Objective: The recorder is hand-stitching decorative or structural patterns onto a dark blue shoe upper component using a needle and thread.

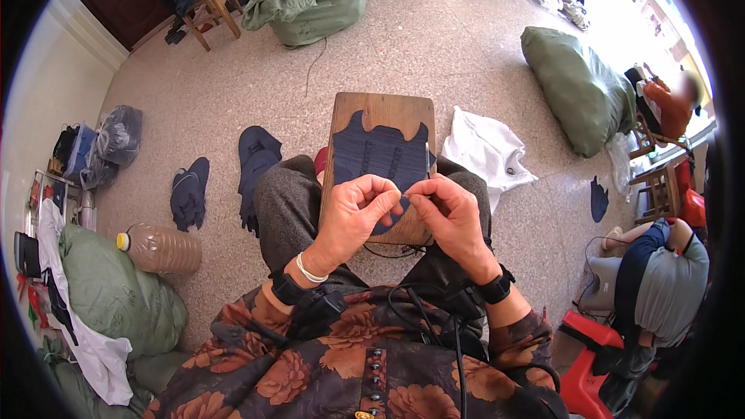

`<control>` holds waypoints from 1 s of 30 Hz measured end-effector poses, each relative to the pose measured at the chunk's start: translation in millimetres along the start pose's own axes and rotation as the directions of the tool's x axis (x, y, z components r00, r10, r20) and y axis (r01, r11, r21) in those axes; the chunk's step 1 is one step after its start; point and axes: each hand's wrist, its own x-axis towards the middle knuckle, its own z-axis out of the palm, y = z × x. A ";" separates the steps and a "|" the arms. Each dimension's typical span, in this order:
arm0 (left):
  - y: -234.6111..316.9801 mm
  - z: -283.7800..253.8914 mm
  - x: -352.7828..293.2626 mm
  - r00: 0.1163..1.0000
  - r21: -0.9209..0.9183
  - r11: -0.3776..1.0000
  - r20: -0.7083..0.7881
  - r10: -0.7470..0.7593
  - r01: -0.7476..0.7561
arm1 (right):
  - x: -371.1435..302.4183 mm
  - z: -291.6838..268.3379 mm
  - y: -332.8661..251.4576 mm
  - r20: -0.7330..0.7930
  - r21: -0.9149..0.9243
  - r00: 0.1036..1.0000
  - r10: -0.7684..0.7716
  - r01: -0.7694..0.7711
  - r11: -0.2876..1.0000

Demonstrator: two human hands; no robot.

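On a wooden bench top between my knees lies a dark navy knitted piece with cut-out edges. My left hand is closed in a pinch above its near part. Fingertip to fingertip with it, my right hand is pinched too. What the fingers hold is too small to make out. A slim, pale metal-looking tool lies along the right edge of the cloth. Both hands partly hide the near end of the piece.
Navy knitted pieces lie on the floor to the left, a white cloth bag to the right. Green sacks stand around. A large plastic bottle lies at left. Other people sit nearby, one beside a red stool.
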 end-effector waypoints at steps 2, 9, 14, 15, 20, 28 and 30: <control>-0.4 0.6 -0.1 1.000 -0.001 1.000 -0.003 -0.007 0.007 | 0.4 0.2 -2.4 0.000 -0.026 1.000 -0.008 0.008 1.000; -1.2 0.1 -4.3 0.999 0.021 1.000 -0.039 0.016 -0.015 | -1.3 -5.9 0.5 -0.018 -0.023 1.000 0.020 -0.020 1.000; -5.7 -5.6 -5.4 1.000 0.110 0.994 0.000 -0.003 0.003 | -0.8 -7.3 -0.2 0.004 -0.100 1.000 0.002 -0.002 0.995; -5.5 -6.4 -5.9 1.000 0.132 0.991 -0.006 0.008 -0.007 | 0.1 -4.4 -2.2 0.010 -0.129 1.000 -0.026 0.027 0.991; -5.2 -2.5 -6.2 0.998 0.226 0.972 -0.008 0.070 -0.066 | 2.7 -1.9 -1.8 0.024 -0.131 0.999 -0.042 0.045 0.990; -1.9 -4.3 -5.1 0.998 0.240 0.969 0.010 0.060 -0.060 | 2.2 -6.8 -7.6 0.047 -0.224 0.995 -0.086 0.094 0.970; -3.0 -5.4 -5.0 0.996 0.263 0.961 0.017 0.089 -0.090 | 2.4 -5.5 -8.6 0.070 -0.242 0.996 -0.061 0.076 0.967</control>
